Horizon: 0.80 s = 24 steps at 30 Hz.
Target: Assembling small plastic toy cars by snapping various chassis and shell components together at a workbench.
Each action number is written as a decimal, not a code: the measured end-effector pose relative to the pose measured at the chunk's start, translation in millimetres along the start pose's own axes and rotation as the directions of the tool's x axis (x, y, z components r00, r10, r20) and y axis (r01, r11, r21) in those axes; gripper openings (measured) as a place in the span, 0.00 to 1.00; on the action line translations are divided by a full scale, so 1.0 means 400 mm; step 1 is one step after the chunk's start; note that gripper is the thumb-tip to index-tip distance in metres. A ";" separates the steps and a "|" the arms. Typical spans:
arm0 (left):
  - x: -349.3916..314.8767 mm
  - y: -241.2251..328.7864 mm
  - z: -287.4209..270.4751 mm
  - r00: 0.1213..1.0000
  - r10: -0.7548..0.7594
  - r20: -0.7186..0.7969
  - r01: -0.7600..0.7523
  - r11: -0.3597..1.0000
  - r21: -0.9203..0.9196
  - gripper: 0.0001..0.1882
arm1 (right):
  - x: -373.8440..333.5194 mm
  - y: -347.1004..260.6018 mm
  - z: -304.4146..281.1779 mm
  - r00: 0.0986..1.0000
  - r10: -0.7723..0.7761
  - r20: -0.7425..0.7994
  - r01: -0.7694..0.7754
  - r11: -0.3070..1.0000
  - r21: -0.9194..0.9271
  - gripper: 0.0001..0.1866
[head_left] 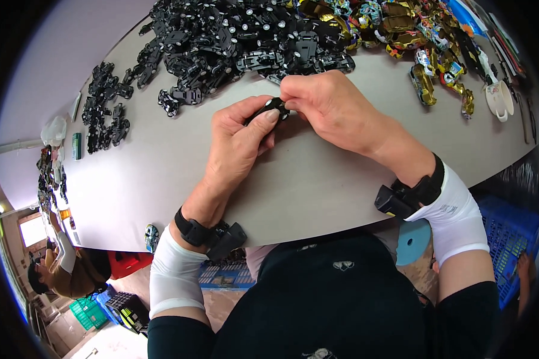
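Pale grey tabletop [317, 191], curved by the fisheye lens, spans the scene from 9 to 3 o'clock. Between 11 and 12 o'clock, at its far side, is a heap of black toy-car undersides [221, 42] with small wheels. A heap of shiny gold and multicoloured car bodies [401, 27] lies at 1 o'clock. Off the table between 3 and 4 o'clock is a blue plastic crate [503, 227]; at 8 o'clock, another person [72, 269] appears, small and distant. The wearer's two bare hands meet at 12 o'clock, just above centre. The left hand [236, 134] holds a small black part between thumb and fingers. The right hand [335, 110] has thumb and forefinger close together at the part's right end; whether they grip it cannot be told. A white cup [498, 100] sits at 2 o'clock. Smallest is that small black part [274, 106], partly covered by fingers, raised over the tabletop.
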State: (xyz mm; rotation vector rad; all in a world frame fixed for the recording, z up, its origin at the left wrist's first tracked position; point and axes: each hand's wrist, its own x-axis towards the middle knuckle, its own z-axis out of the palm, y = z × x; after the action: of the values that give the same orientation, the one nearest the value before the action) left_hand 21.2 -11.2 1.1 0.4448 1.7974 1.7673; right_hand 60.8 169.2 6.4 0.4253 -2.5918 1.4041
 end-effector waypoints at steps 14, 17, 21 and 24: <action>0.019 0.004 -0.013 0.989 -0.017 0.144 0.038 0.989 -0.143 0.17 | -0.007 -0.011 -0.045 0.997 -0.007 0.080 0.006 1.000 0.009 0.09; 0.025 0.011 -0.007 0.978 0.020 0.210 0.005 0.993 -0.119 0.23 | -0.006 -0.010 -0.032 0.987 -0.130 0.095 0.138 0.986 -0.092 0.14; 0.012 0.045 -0.073 0.975 0.180 0.131 -0.213 0.923 0.320 0.23 | 0.002 -0.038 -0.083 0.916 0.151 0.372 -0.070 0.973 -0.222 0.13; 0.005 0.117 -0.083 0.922 0.388 0.000 -0.367 0.872 0.325 0.19 | -0.006 -0.015 -0.031 0.977 0.045 0.211 0.021 0.954 -0.298 0.13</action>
State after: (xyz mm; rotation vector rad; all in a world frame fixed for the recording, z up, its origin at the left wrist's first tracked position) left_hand -7.9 -33.1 45.7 0.9377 2.1702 1.7514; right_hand 65.3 177.0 17.3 0.5419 -2.9214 0.9892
